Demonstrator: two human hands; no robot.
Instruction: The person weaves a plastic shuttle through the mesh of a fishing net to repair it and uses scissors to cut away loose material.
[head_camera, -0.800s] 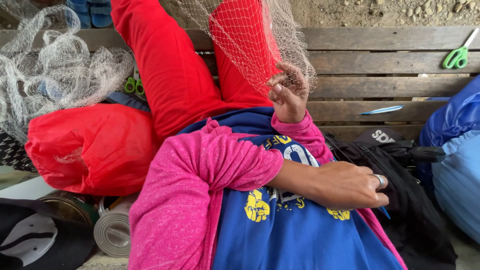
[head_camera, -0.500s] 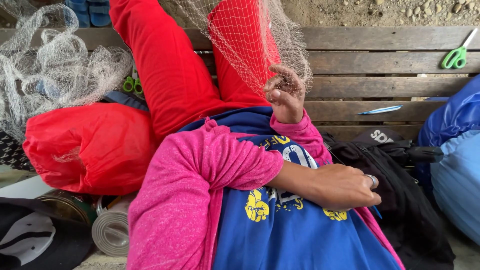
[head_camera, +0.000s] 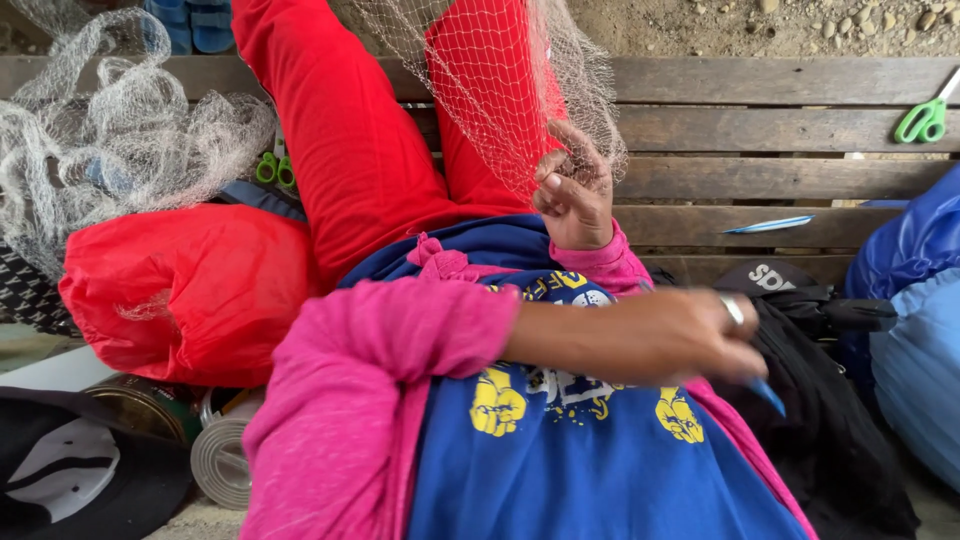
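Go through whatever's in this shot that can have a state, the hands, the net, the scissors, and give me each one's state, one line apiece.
Right hand: raised, fingers pinched on the fishing net.
Left hand: crossed over the body, closed on a small blue tool.
Fishing net: draped over the red-trousered leg, pulled taut.
Loose net: bunched in a heap on the bench.
Green scissors: lying on the bench; open or closed unclear.
Red bag: lying on its side, bulging.

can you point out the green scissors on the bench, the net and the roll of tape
green scissors (head_camera: 922, 118), head view, on the handles
net (head_camera: 480, 80), head view, on the mesh draped over the red leg
roll of tape (head_camera: 222, 462), head view, on its wound side
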